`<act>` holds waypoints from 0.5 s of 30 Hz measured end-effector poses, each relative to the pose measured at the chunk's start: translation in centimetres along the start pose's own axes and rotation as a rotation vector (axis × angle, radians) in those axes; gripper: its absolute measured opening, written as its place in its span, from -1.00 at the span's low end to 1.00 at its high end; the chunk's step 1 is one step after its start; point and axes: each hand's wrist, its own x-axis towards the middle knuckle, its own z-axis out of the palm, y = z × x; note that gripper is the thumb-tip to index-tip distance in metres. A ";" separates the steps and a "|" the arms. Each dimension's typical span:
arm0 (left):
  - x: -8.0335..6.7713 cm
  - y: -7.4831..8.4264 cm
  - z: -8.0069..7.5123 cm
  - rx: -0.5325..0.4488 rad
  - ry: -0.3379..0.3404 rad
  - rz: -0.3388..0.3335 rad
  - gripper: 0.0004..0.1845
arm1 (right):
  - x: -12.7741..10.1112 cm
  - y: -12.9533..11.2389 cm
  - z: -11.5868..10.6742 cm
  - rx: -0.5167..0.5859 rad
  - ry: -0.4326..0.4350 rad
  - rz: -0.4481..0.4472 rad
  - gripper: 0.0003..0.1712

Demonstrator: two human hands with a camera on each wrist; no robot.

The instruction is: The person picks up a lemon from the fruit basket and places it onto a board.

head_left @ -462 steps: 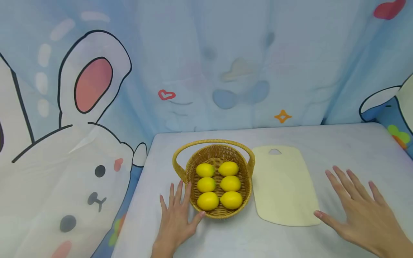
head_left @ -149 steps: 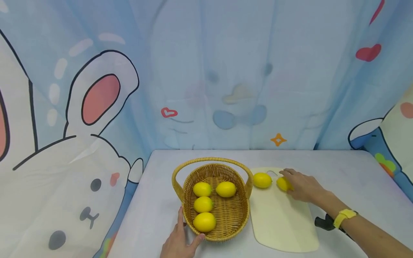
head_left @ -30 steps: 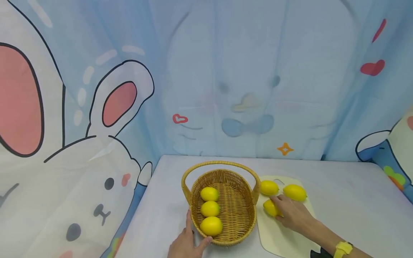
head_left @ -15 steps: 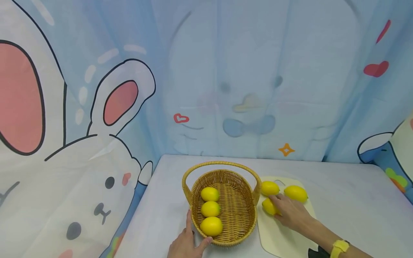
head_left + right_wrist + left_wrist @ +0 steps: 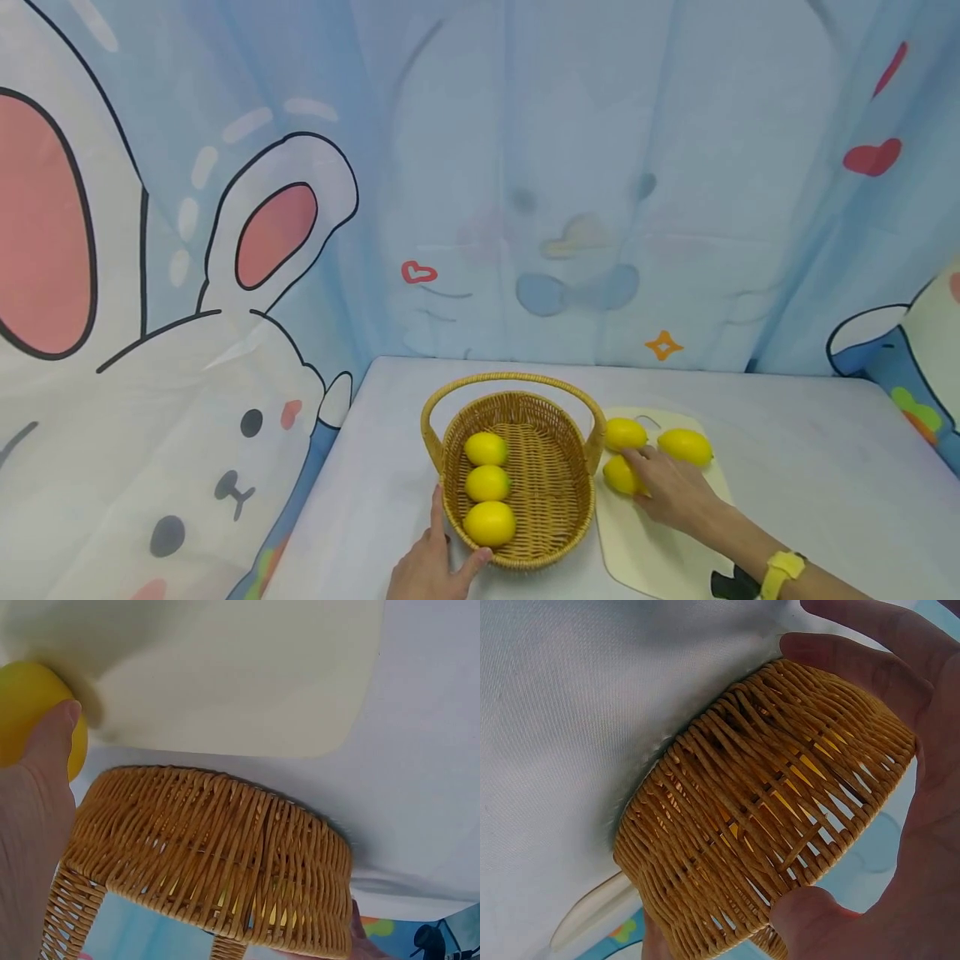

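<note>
A woven basket (image 5: 570, 500) with a hoop handle stands on the table and holds three lemons (image 5: 487, 482) in a row along its left side. My left hand (image 5: 448, 552) grips its near left rim, index finger up the wall and thumb along the front; in the left wrist view the hand (image 5: 922, 847) wraps the wicker wall (image 5: 765, 825). To the right lies a pale cutting board (image 5: 652, 550) with two free lemons (image 5: 685, 447) at its far end. My right hand (image 5: 654, 486) holds a third lemon (image 5: 618, 475) on the board beside the basket, thumb (image 5: 45, 750) against the lemon (image 5: 30, 705).
The table (image 5: 810, 483) is covered in a pale cloth, with a cartoon curtain (image 5: 525, 208) close behind and to the left. A yellow band (image 5: 780, 567) sits on my right wrist. The right wrist view shows the board (image 5: 225, 667) and the basket's side (image 5: 210, 847).
Since the earliest frames three lemons have gone from the basket to the board. In the last second my right hand and its lemon slid slightly left, toward the basket.
</note>
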 end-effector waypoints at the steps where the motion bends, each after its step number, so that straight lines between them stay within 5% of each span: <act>1: 0.0 0.0 0.0 -0.003 0.000 0.001 0.18 | 0.0 0.0 0.0 0.002 0.001 0.001 -0.31; 15: -0.1 0.0 -0.1 -0.010 0.004 0.009 0.18 | 0.0 0.0 0.0 0.013 0.016 0.007 -0.26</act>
